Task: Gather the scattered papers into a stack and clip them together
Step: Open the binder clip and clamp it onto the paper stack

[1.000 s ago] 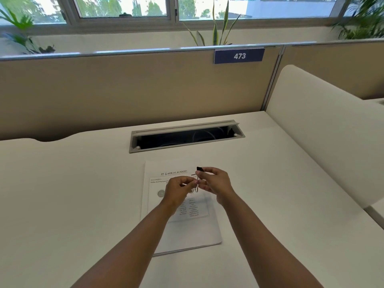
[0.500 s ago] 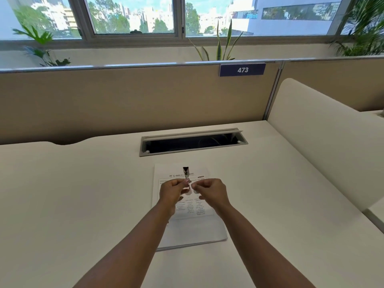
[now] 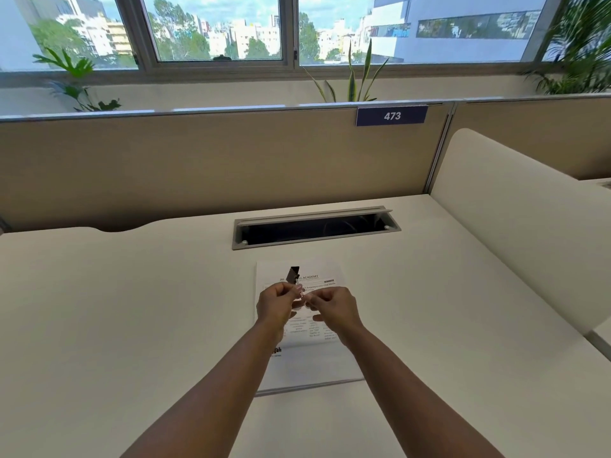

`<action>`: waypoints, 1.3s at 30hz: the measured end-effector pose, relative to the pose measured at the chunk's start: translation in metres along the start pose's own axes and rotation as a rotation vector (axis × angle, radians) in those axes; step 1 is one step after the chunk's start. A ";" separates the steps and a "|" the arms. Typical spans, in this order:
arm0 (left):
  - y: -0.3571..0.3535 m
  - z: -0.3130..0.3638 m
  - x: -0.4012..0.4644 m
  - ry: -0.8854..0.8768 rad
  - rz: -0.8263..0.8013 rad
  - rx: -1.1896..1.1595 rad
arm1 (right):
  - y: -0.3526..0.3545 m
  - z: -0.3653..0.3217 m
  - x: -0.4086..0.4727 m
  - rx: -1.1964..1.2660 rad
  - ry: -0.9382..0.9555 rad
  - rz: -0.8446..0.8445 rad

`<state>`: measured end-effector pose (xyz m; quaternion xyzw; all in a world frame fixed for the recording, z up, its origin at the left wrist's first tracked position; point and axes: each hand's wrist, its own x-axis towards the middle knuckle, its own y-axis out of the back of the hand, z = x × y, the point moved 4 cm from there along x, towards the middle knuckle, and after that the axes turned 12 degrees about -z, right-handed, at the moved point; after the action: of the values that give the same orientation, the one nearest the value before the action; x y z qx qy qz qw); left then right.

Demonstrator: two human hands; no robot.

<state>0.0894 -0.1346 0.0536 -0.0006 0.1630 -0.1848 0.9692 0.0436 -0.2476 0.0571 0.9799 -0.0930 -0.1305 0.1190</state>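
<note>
Far out to the left of both hands, the wide white desk top [image 3: 115,309] lies bare, with a beige fabric partition [image 3: 198,166] rising behind it. In comes the left hand [image 3: 277,307], raised above the sheets, its fingers pinched together on the wire handles of a small black metal binder clip [image 3: 294,275]; the clip's dark body pokes up just beyond the knuckles, tilted a little to the left. Right beside it, nearly touching, the right hand [image 3: 334,309] faces the left one, fingers curled inward with the tips at those same wire handles. Both hands are on the clip, and whether the clip's mouth is pressed open is too small to tell.

Directly under the two hands lies the neat stack of white printed papers [image 3: 314,365], squared up, flat on the desk, its near edge showing several sheets' thickness below the wrists. Printed text and a heading run across the top sheet, partly covered by the hands. The clip is held above the upper part of the stack, and I cannot tell whether it touches the paper.

Beyond the hands, a long grey metal cable slot [image 3: 315,228] is set into the desk. Farther back and to the right, a blue number plate reading 473 [image 3: 391,116] is fixed on the partition. Off to the right of the right hand, a cream rounded side divider [image 3: 529,233] stands along the desk.
</note>
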 end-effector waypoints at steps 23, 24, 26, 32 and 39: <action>0.016 -0.004 0.000 0.100 -0.057 0.036 | -0.018 -0.014 0.000 -0.420 0.136 0.115; 0.016 -0.004 0.000 0.102 -0.057 0.031 | -0.017 -0.014 -0.001 -0.424 0.137 0.122; 0.016 -0.004 0.000 0.100 -0.051 0.023 | -0.016 -0.014 -0.002 -0.428 0.140 0.132; 0.017 -0.005 0.000 0.084 -0.025 0.022 | -0.015 -0.014 -0.001 -0.445 0.144 0.127; 0.019 -0.005 0.000 0.059 -0.011 0.058 | -0.017 -0.012 0.000 -0.483 0.172 0.109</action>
<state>0.0947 -0.1168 0.0481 0.0322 0.1861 -0.1947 0.9625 0.0497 -0.2290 0.0640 0.9240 -0.1011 -0.0585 0.3640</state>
